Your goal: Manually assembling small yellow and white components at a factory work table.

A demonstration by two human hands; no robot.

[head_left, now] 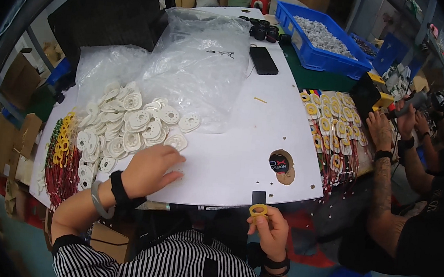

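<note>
My left hand [150,170] is over the front edge of a heap of white plastic plates [133,116], fingers stretched and thumb apart. Its fingertips are close to a single round-holed white plate [177,141] at the heap's edge; I cannot tell if they touch it. Past the table's front edge, my right hand [272,235] pinches a yellow ring [258,210] between thumb and fingers, its hole facing up. On the far left lie bundles of red wires [63,179] with yellow rings [64,136] at their upper ends.
Clear plastic bags [197,66] lie behind the heap on the white table [219,165]. A phone [264,61] and a blue crate [320,60] of small white parts are further back. Wired yellow-and-white assemblies [336,123] lie at right, beside a co-worker's arm [383,175]. The tabletop has a round hole [286,175].
</note>
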